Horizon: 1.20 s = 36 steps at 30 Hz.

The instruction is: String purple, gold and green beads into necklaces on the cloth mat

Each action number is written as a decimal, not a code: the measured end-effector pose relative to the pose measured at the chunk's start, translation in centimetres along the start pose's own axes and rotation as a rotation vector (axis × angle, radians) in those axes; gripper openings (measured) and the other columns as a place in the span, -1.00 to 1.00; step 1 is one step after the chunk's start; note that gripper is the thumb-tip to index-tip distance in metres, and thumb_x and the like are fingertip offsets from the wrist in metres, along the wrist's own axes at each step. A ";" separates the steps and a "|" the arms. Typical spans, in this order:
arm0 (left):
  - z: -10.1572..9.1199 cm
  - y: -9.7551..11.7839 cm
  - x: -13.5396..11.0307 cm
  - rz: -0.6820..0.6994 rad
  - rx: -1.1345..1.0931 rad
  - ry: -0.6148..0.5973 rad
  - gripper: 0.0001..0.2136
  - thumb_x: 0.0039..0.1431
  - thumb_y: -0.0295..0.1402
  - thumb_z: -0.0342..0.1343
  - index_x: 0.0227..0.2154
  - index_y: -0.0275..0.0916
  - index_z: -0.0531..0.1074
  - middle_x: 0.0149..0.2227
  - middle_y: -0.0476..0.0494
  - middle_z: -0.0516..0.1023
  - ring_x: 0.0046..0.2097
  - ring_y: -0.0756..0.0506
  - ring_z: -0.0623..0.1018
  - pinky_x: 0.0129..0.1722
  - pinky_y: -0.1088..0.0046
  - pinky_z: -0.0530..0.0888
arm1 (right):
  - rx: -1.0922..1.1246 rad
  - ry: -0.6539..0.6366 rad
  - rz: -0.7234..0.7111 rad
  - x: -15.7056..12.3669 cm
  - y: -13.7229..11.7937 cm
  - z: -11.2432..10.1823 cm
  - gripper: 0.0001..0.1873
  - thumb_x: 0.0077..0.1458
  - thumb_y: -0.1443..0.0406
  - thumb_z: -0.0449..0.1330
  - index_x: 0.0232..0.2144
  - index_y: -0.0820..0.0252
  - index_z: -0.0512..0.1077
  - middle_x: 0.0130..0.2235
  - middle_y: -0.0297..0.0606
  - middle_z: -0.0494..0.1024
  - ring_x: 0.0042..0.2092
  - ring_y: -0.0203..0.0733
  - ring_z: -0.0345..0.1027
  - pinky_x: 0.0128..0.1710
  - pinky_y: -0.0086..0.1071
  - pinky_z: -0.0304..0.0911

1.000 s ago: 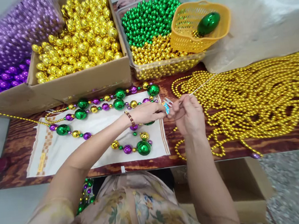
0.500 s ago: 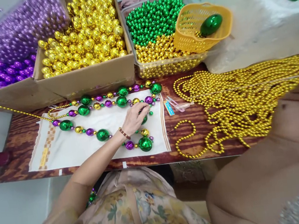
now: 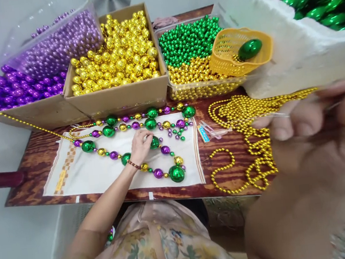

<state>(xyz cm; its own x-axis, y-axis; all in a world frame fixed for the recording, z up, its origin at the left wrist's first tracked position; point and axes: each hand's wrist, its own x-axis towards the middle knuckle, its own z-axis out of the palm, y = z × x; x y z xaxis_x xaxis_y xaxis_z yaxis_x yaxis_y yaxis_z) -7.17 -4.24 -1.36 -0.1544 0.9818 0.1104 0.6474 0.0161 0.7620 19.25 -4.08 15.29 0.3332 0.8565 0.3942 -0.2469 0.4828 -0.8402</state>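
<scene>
A strand of green, gold and purple beads (image 3: pixel 158 173) zigzags over a white cloth (image 3: pixel 87 172). My left hand (image 3: pixel 141 147), with a brown bead bracelet at the wrist, has its fingers pinched together on this strand beside a big green bead (image 3: pixel 154 142). Close to the camera, my right hand (image 3: pixel 305 124) is blurred, its fingers closed on a fine pale thread (image 3: pixel 246 120) stretched leftward toward the strand. Small loose purple and green beads (image 3: pixel 176 134) lie on the cloth right of my left hand.
Behind the cloth stand a carton of gold beads (image 3: pixel 116 98), purple beads (image 3: pixel 27 90), a tub of green and gold beads (image 3: pixel 205 89) and a yellow basket (image 3: pixel 230 66). Gold bead chains (image 3: pixel 232 110), small scissors (image 3: pixel 210 130) and a white foam box (image 3: pixel 294 53) are at the right.
My left hand has moved left along the strand. My right hand has come into view at the right with the thread drawn out. Several more small loose beads show on the cloth.
</scene>
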 end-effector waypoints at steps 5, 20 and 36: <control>-2.5 -1.6 -0.3 -0.012 0.371 -0.163 -0.76 0.26 -0.31 0.02 -0.30 -0.20 0.60 -0.21 -0.21 0.49 -0.09 -0.19 0.44 0.01 0.24 0.36 | 0.036 -0.100 0.035 -1.1 2.1 -0.1 -0.92 0.05 0.42 0.24 -0.37 0.24 0.55 -0.65 -0.43 0.38 -0.61 -0.35 0.24 -0.58 -0.37 0.36; -4.1 -2.4 -0.7 0.015 0.127 -0.007 -0.85 0.05 -0.28 0.15 -0.58 -0.09 0.51 -0.50 -0.12 0.41 -0.46 -0.15 0.41 -0.37 0.26 0.37 | 0.049 0.112 0.163 -2.5 3.6 -0.9 -0.92 -0.14 0.30 0.39 -0.48 0.14 0.59 -0.66 -0.34 0.37 -0.62 -0.28 0.19 -0.71 -0.42 0.14; -10.1 5.0 20.6 0.064 0.554 0.153 -0.62 -0.11 -0.01 0.36 -0.56 -0.25 0.47 -0.46 -0.22 0.47 -0.13 -0.32 0.52 -0.07 0.08 0.40 | -0.104 -0.438 0.444 -9.9 7.9 0.6 -0.84 0.24 0.24 0.19 -0.22 0.13 0.56 -0.54 -0.35 0.49 -0.52 -0.27 0.40 -0.50 -0.42 0.35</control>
<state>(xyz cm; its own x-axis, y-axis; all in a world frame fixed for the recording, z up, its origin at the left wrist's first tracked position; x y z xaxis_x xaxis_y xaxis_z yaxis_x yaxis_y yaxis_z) -14.63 14.18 11.16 -0.1818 0.9463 0.2673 0.9469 0.0951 0.3072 13.40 -8.67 4.98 -0.1896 0.9770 0.0972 -0.1791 0.0629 -0.9818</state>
